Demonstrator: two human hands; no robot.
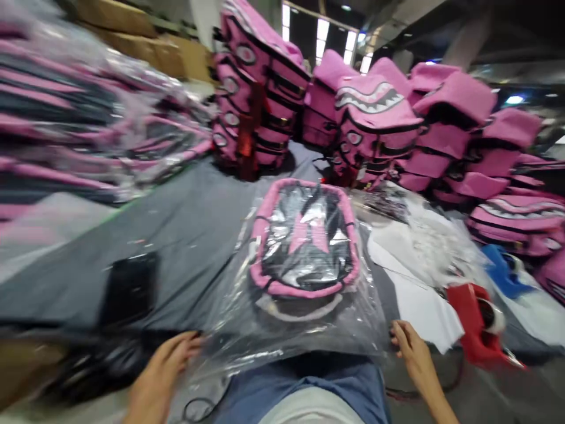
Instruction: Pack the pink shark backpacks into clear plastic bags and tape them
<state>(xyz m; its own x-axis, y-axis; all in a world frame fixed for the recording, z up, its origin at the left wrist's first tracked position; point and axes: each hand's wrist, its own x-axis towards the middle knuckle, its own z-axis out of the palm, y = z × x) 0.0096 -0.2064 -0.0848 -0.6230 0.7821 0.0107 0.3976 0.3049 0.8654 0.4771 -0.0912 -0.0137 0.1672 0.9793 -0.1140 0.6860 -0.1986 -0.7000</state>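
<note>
And here in the middle of the tabletop (pixel 185 224) lies the pink-and-black backpack (pixel 300 235), flat inside a clear plastic bag (pixel 291 338), its narrow padded pink rim framing a dark panel, light glaring off the film! A pale curved loop (pixel 304 316) shows at the near end, and the film spreads right to the table's front edge, just before the seated worker's blue trousers (pixel 247 394).

Now the hands: the left hand (pixel 165 362) is at the bag's near left corner, fingers bent inward; the right hand (pixel 408 344) is over at the near right side, fingers curled too. Are they pinching the film? From here, with the blur, I can't tell for either one!

Out left, a black flat rectangular object (pixel 130 288); to the right, white paper sheets (pixel 426 306), a red tape dispenser (pixel 477 324) and a blue tape dispenser (pixel 507 271). Behind, pink backpacks with toothy trim (pixel 375 118) pile high, and plastic-wrapped stacks (pixel 79 118) crowd the left!
</note>
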